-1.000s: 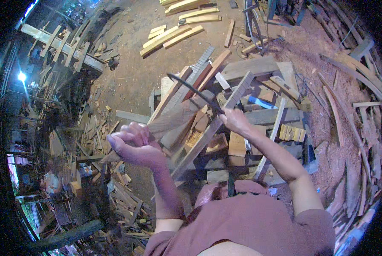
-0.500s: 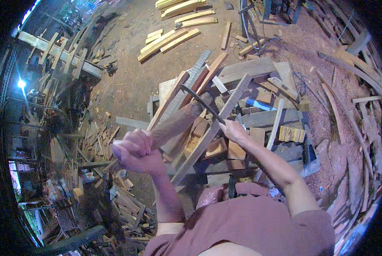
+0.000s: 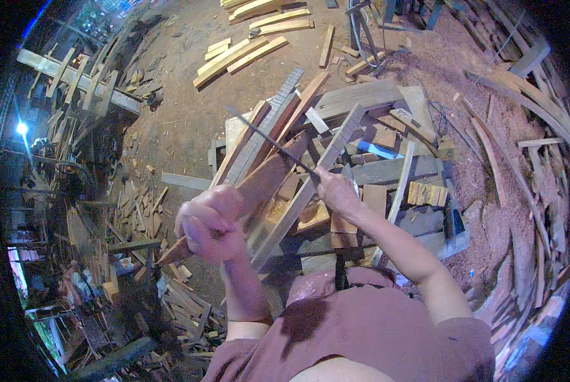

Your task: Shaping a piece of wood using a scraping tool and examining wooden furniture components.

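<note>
My left hand point(image 3: 210, 221) is closed around a long, flat brown piece of wood point(image 3: 273, 173), slanted from lower left to upper right. The wood's narrow lower end sticks out below the fist. In my closed right hand point(image 3: 337, 193) is a long, thin dark blade point(image 3: 259, 132), seen nearly edge-on, pointing to the upper left. It crosses over the piece of wood; whether the two touch I cannot tell. A grey squared beam point(image 3: 336, 146) lies beneath, close to my right hand.
Long boards point(image 3: 310, 102) lean across a low pile of planks and offcuts ahead of me. Yellow planks point(image 3: 240, 60) lie on the dirt floor beyond. Wood shavings point(image 3: 482, 172) and long slabs cover the right side; scrap wood point(image 3: 186, 305) heaps at lower left.
The blade has swung so that its tip reaches farther to the upper left. The piece of wood has turned in my left hand and looks flatter. The whole view has shifted slightly.
</note>
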The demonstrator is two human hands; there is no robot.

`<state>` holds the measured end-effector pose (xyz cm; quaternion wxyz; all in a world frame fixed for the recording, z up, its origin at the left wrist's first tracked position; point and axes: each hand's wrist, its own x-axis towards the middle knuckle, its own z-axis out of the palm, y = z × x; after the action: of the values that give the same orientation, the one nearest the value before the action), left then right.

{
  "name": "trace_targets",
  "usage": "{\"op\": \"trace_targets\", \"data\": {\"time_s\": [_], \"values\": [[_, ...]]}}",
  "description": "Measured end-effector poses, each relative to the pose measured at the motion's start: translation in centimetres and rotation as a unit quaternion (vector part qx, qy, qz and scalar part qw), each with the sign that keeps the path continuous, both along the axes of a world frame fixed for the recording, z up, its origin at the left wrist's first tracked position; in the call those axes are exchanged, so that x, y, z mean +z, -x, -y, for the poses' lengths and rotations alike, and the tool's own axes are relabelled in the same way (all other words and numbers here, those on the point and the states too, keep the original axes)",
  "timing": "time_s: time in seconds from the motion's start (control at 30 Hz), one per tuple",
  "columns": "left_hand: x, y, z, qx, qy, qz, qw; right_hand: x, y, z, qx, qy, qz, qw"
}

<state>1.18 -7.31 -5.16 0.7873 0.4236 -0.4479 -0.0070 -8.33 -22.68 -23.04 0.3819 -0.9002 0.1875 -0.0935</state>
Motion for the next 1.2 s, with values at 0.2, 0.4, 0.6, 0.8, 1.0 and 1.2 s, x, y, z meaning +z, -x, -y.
{"op": "trace_targets", "data": {"time_s": [0.2,0.4,0.6,0.8,1.0,1.2], "values": [[-0.2,-0.6,-1.4,-0.021,-0.001,0.021,1.000,-1.2,0.5,1.1,-0.032,-0.091,-0.072,0.993],[0.2,-1.6,-1.0,-0.087,-0.009,0.066,0.994,9.1,-0.2,2.0,0.023,-0.036,0.052,0.998],[0.0,-0.7,0.1,-0.064,0.011,0.045,0.997,0.7,-0.1,1.2,-0.012,0.034,0.028,0.999],[-0.5,-0.6,-1.5,0.039,0.068,-0.053,0.996,-3.8,0.6,1.8,-0.046,-0.051,-0.143,0.987],[0.7,-1.8,-1.0,0.277,0.073,-0.164,0.944,9.3,-0.4,0.1,0.010,-0.069,0.014,0.997],[1.0,-0.1,0.9,0.284,0.067,-0.133,0.947,6.9,-0.6,-2.6,0.038,-0.045,0.091,0.994]]}}
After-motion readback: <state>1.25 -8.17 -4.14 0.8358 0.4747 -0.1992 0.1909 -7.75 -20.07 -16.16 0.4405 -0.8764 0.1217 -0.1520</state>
